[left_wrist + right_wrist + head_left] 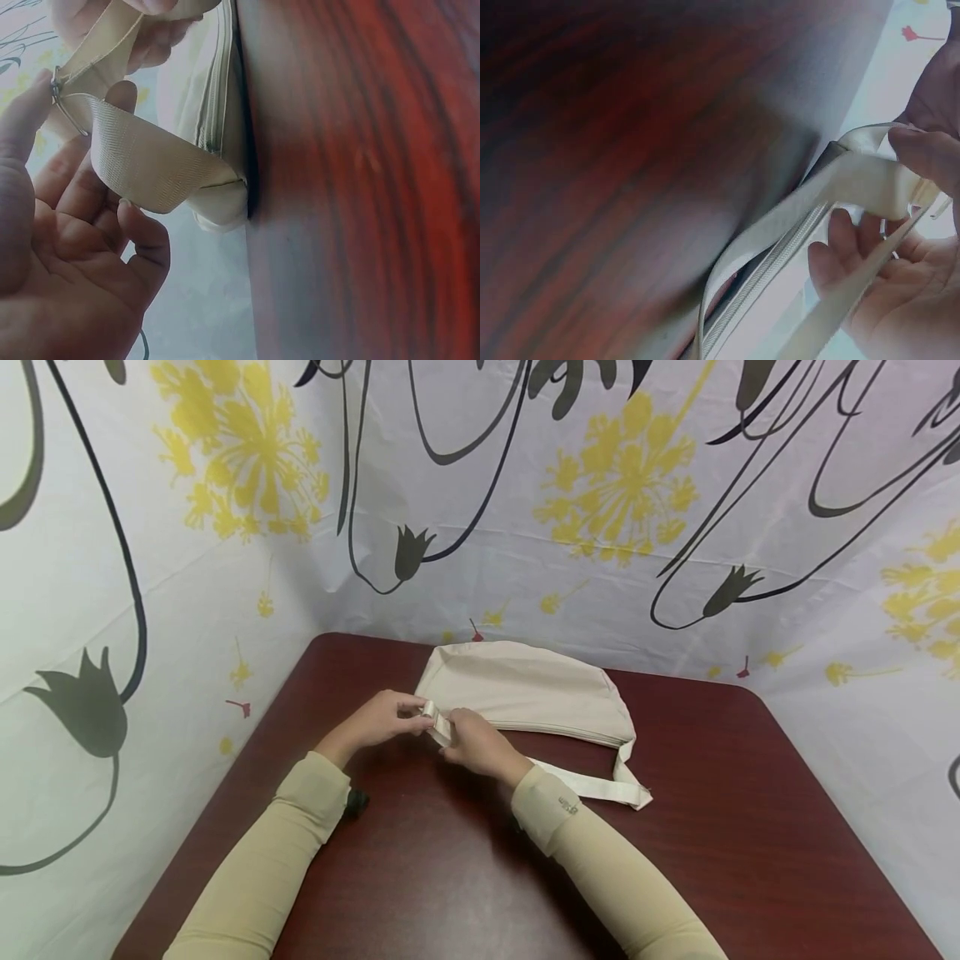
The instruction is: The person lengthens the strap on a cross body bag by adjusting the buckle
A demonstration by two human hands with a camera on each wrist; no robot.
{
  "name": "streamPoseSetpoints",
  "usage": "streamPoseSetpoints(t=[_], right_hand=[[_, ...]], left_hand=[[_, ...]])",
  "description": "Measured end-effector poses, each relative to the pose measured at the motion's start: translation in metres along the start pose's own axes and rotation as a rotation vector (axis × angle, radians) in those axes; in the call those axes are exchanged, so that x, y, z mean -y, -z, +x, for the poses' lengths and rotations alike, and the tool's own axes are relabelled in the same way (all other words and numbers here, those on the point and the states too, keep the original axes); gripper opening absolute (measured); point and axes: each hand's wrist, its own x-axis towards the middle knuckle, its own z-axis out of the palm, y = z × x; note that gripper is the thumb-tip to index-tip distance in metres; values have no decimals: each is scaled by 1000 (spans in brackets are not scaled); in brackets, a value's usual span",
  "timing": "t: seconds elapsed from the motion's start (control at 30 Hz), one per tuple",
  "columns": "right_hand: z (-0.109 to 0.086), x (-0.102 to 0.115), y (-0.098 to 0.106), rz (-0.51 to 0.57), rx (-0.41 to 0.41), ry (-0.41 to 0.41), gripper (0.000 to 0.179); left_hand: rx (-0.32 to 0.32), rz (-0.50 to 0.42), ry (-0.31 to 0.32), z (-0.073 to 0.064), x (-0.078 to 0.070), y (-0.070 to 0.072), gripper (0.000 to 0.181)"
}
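Observation:
A cream fabric shoulder bag (525, 685) lies on the table with its zipper edge toward me. At its left end my left hand (382, 722) pinches the bag strap (142, 161) near a thin metal buckle (57, 90), the thumb against the buckle. The webbing bends in a loop past its fingers. Just to the right, my right hand (483, 747) holds another part of the strap between thumb and fingers. In the right wrist view, two lengths of strap run from this hand, one beside the zipper (772, 259). My right hand partly hides the strap in the head view.
The dark red wooden table (450, 877) has rounded back corners. Patterned white cloth (480, 485) with yellow and grey flowers stands around its back and sides. The strap's far end (633, 793) lies folded on the table at the bag's right.

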Motion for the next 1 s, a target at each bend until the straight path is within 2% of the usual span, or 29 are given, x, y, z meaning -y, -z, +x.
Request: streamPoseSetpoints(t=[0.1,0.27,0.47,0.6,0.73,0.83,1.0], right_hand=[[-1,0,2,22,16,21,24],[-4,0,5,40,55,74,24],[-6,-3,7,79,13,126,32],[-7,-5,6,106,-22,122,37],[-7,-7,4,137,-46,107,31],[-7,-7,4,160,-54,92,27],[-5,-9,5,187,-62,71,28]], left_hand=[[3,3,1,0,0,1,33],[1,5,12,0,0,2,36],[-14,38,6,-2,2,4,33],[-8,19,0,-2,4,4,35],[0,7,-2,-4,4,4,41],[11,7,-3,-3,4,5,37],[30,35,-44,0,4,4,25]])
